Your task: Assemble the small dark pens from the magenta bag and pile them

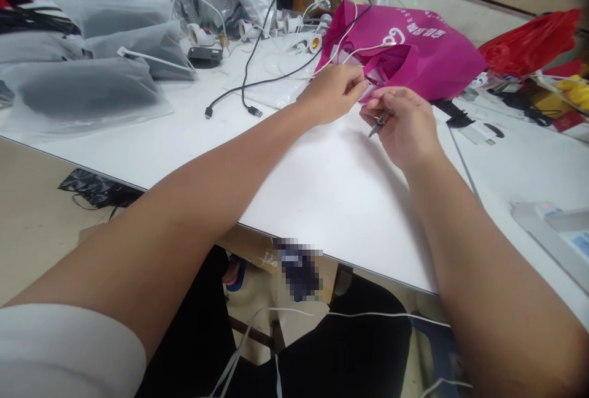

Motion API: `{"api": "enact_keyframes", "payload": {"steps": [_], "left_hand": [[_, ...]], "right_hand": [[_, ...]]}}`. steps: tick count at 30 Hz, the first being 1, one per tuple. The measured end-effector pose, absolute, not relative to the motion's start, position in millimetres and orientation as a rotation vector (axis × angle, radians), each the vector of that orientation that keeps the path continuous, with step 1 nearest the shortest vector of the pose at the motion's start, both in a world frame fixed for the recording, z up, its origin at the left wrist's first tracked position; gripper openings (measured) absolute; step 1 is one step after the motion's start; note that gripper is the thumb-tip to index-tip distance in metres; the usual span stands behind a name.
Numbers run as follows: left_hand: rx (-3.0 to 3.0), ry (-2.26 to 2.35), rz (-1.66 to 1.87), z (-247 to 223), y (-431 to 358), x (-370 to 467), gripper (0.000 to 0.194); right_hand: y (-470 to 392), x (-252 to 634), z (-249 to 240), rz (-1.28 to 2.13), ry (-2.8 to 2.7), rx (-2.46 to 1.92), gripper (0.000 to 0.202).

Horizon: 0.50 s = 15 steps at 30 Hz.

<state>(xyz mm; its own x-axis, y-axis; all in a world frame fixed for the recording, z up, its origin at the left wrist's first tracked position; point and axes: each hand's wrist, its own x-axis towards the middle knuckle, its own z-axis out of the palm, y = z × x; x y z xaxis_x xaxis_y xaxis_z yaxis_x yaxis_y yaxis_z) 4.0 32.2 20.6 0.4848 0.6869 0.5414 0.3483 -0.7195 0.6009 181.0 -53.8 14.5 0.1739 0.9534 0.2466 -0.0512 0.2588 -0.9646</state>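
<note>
Magenta bag (442, 57) ahead, I'm seemingly handling a pen-like tool (378, 124), right grip (408, 121) pinching it, left grip (332, 92) unreadable, next probably needing steadiness.

White worktable (317, 183) before me, narrow seam (462, 158) at its right part; beige floor (27, 202) below; pale wall (476, 22) behind; light rather soft.

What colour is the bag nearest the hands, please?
The bag is magenta with white lettering, clearest in head view.
</note>
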Motion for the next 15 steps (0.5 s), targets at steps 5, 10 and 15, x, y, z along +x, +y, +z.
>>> {"api": "enact_keyframes", "payload": {"steps": [5, 10, 15], "left_hand": [[2.372, 0.809, 1.066, 19, 22, 4, 0.048], [2.405, 0.85, 1.027, 25, 18, 4, 0.04], [2.392, 0.711, 1.166, 67, -35, 8, 0.027]], "right_hand": [[-64, 177, 18, 0.957, -1.067, -1.034, 0.028], [-62, 181, 16, 0.915, -1.063, -1.042, 0.029], [-46, 190, 10, 0.995, -1.021, -1.102, 0.033]]}}
